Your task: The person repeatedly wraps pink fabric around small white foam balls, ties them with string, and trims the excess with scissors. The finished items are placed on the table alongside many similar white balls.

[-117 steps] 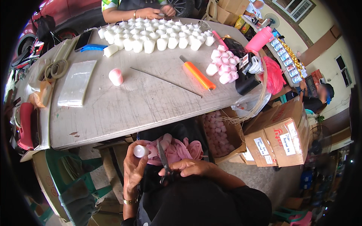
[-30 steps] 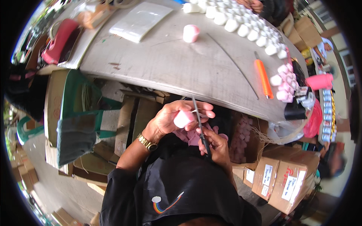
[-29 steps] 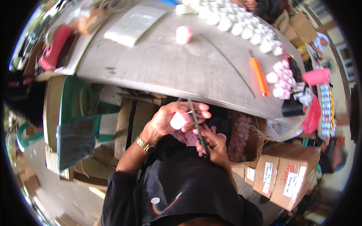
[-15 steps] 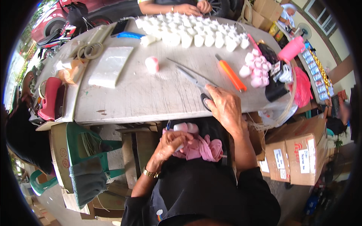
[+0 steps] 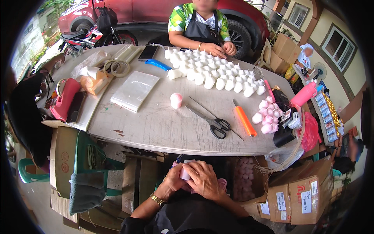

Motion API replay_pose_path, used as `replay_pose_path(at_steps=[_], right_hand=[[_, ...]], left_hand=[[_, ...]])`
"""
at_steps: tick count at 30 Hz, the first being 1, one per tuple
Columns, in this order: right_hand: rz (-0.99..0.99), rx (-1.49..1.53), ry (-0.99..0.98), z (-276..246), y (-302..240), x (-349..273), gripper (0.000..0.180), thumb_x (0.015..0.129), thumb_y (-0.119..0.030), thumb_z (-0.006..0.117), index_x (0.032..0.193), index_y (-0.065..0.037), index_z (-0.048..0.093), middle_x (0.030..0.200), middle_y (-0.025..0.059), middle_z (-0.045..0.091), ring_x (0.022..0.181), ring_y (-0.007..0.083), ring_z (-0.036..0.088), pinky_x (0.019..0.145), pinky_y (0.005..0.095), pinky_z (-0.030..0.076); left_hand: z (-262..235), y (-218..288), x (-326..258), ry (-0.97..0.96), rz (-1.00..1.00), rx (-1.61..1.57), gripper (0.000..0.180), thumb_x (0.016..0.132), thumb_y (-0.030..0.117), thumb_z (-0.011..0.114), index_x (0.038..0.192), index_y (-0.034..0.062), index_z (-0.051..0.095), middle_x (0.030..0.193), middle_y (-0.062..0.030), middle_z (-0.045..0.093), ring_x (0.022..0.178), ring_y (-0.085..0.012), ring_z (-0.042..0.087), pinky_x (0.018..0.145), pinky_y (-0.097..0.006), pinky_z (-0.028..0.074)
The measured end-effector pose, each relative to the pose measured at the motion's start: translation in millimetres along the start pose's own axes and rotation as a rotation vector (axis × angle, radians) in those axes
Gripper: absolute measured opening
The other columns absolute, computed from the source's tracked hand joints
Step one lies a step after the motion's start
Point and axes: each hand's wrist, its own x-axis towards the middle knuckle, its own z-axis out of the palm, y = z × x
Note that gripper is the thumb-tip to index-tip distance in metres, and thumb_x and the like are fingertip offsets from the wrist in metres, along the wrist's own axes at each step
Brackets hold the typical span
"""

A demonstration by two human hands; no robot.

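**Both hands closed on one small pink-and-white piece, below the table edge**

My fingers (image 5: pixel 202 171) are curled in tight, those of my right hand (image 5: pixel 204 181) lying over the top of a small pale pink-and-white piece (image 5: pixel 184 173), while my left hand (image 5: pixel 174 181) cups it from the left side. It sits in my lap, just under the near edge of the grey table (image 5: pixel 156 128), and only a sliver of it shows between my hands, so I cannot tell its full shape. Some pink stuff (image 5: pixel 222 183) peeks out beside my right hand, mostly covered.

To my right an open cardboard box (image 5: pixel 249 179) holds a heap of small pink pieces (soft-looking, rounded, hard to count in its shade). More closed brown boxes (image 5: pixel 300 191) stand beyond it, partly cut off.

On the table the black-handled scissors (image 5: pixel 212 121) lie flat, blades apart, next to an orange ribbed tube (image 5: pixel 244 121). One pink-topped white cup (image 5: pixel 176 100) stands alone, upright. Behind it, rows of white cups (image 5: pixel 212 74) crowd together; a cluster of pink ones (image 5: pixel 265 115) sits near the right edge. A flat stack of clear plastic bags (image 5: pixel 134 90) lies to the left, glossy and limp, with rings of tape (image 5: pixel 117 68) farther back.

Another person's hands (image 5: pixel 220 48) rest at the far rows.
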Motion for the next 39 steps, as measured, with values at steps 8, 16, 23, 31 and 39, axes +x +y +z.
replay_pose_path(at_steps=[8,16,23,31,39], right_hand=[[0.161,0.506,0.155,6.4,2.2,-5.1,0.049,0.071,-0.002,0.075,0.117,-0.004,0.057,0.113,0.0124,0.063,0.099,0.0270,0.064,0.088,0.0372,0.051],[0.367,1.495,-0.063,-55.5,33.8,-5.2,0.046,0.094,-0.012,0.060,0.136,-0.003,0.043,0.125,0.0140,0.055,0.099,0.0177,0.060,0.086,0.0321,0.051],[0.199,0.090,0.513,-118.5,117.1,53.1,0.032,0.081,0.001,0.062,0.113,-0.002,0.057,0.106,0.0158,0.061,0.095,0.0331,0.061,0.081,0.0406,0.049],[0.602,-0.728,0.182,-120.8,226.2,85.6,0.031,0.073,-0.015,0.078,0.098,-0.008,0.059,0.100,0.0108,0.062,0.102,0.0334,0.056,0.081,0.0509,0.041],[0.130,0.248,0.238,-83.2,85.0,43.9,0.011,0.084,-0.008,0.067,0.093,-0.002,0.065,0.095,0.0161,0.064,0.085,0.0341,0.064,0.077,0.0399,0.051]], left_hand=[[7.2,9.3,-15.1,-0.074,0.278,0.445,0.043,0.098,0.024,0.045,0.127,-0.0057,0.056,0.115,-0.0158,0.067,0.100,-0.0246,0.066,0.090,-0.035,0.053],[14.9,15.8,-37.2,0.217,0.579,1.483,0.022,0.089,0.004,0.058,0.106,0.0040,0.071,0.090,-0.0163,0.072,0.080,-0.0285,0.072,0.070,-0.035,0.057],[28.0,26.7,-52.7,0.346,0.894,1.789,0.015,0.080,0.004,0.069,0.095,0.0080,0.074,0.098,-0.0121,0.068,0.076,-0.0265,0.069,0.067,-0.036,0.056],[19.7,17.0,-39.9,0.042,0.451,1.085,0.021,0.097,0.005,0.056,0.114,0.0022,0.069,0.084,-0.0083,0.070,0.074,-0.0110,0.067,0.065,-0.024,0.053],[39.1,28.4,-37.4,-0.026,0.614,1.231,0.052,0.096,0.011,0.059,0.144,0.0101,0.041,0.077,-0.0081,0.069,0.074,-0.0134,0.065,0.071,-0.028,0.052]])
